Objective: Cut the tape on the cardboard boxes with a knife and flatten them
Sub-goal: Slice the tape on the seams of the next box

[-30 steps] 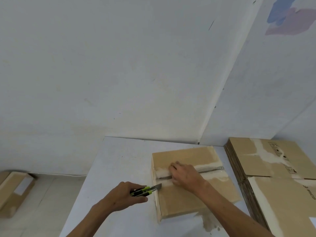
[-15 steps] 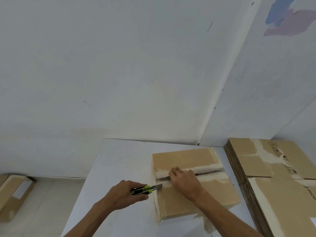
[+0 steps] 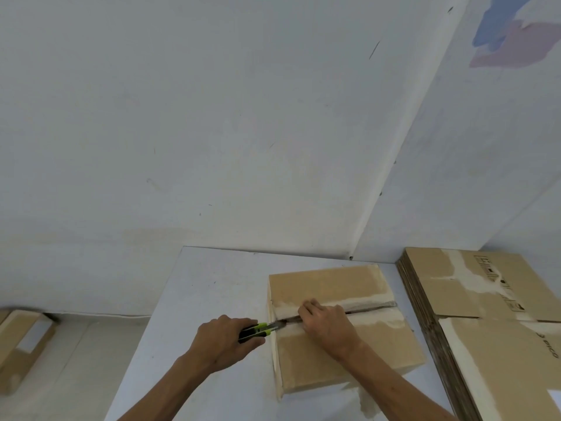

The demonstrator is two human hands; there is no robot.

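While left hand (image 3: 221, 341) grips knife (image 3: 258, 329); blade in box (image 3: 343, 354) seam

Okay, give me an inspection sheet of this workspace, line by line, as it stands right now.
Surface: white table, marked near its front edge.
Job's things: cardboard box with centre seam gaping; utility knife with blade at the seam's left end.
Clutter: stack of flattened boxes at right.
Grippers: left hand grips the knife; right hand rests on the box at the seam.
Cables: nothing seen.
Surroundings: white walls; another box on the floor, left.
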